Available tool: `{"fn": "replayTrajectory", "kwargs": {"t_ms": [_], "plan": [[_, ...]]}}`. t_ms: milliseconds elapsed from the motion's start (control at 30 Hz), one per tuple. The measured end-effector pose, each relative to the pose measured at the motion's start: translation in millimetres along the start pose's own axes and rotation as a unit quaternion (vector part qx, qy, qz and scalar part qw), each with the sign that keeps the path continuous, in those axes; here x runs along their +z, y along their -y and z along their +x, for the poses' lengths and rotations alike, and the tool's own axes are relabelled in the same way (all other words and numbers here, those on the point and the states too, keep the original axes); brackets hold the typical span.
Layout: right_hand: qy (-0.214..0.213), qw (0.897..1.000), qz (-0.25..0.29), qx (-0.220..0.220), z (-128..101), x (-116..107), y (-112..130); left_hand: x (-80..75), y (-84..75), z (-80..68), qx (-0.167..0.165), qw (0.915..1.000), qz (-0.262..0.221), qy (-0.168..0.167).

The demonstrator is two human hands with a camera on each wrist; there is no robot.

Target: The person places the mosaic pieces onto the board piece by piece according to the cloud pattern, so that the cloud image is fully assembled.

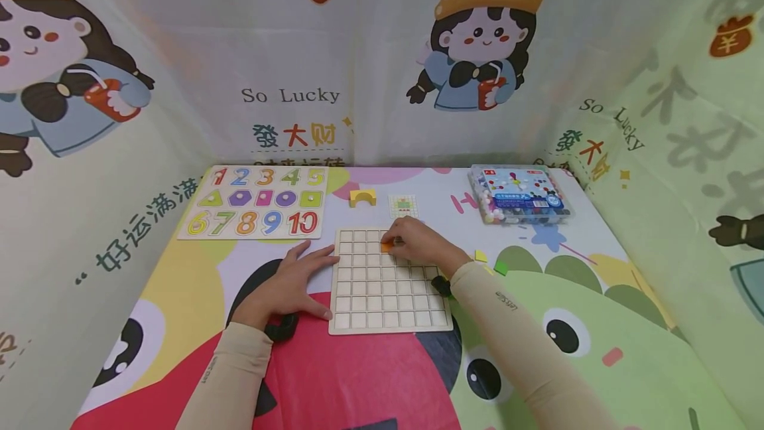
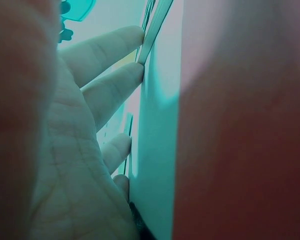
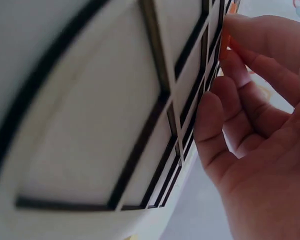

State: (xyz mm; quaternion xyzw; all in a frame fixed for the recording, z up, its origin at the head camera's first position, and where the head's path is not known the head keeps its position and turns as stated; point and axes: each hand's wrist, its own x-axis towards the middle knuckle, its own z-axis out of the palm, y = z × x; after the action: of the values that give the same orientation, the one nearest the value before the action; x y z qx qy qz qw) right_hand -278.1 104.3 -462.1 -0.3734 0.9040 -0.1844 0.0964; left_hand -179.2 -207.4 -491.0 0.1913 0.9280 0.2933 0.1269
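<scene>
The right hand curls its fingertips round a small orange tile, pinching it down on the top rows of the wooden grid board. The left hand lies flat and open on the worktop, straight fingers pressed against the board's left edge. Most of the tile is hidden under the right fingers; its shape is hard to make out. Beyond the right hand sit a yellow arch block and a small pattern card.
</scene>
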Motion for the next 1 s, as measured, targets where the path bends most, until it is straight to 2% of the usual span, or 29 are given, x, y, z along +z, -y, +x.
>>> {"fn": "replayTrajectory", "kwargs": {"t_ms": [333,500,600,700,1000], "plan": [[0.015,0.999,0.01,0.032,-3,-4,2,0.3,0.2,-0.3,0.001,1.0,0.002,-0.003],[0.011,0.996,0.051,0.071,-17,-13,7,0.5,-0.6,-0.6,0.002,1.0,0.002,-0.003],[-0.014,0.992,0.082,0.093,-33,-20,5,0.7,-0.8,-0.2,0.001,1.0,0.0,-0.002],[-0.047,0.99,0.096,0.095,-54,-27,1,0.3,-0.5,0.1,-0.001,1.0,-0.004,0.0],[-0.108,0.984,0.073,0.119,-116,-38,-21,-1.2,0.2,0.1,-0.01,0.9999,-0.011,0.004]]}}
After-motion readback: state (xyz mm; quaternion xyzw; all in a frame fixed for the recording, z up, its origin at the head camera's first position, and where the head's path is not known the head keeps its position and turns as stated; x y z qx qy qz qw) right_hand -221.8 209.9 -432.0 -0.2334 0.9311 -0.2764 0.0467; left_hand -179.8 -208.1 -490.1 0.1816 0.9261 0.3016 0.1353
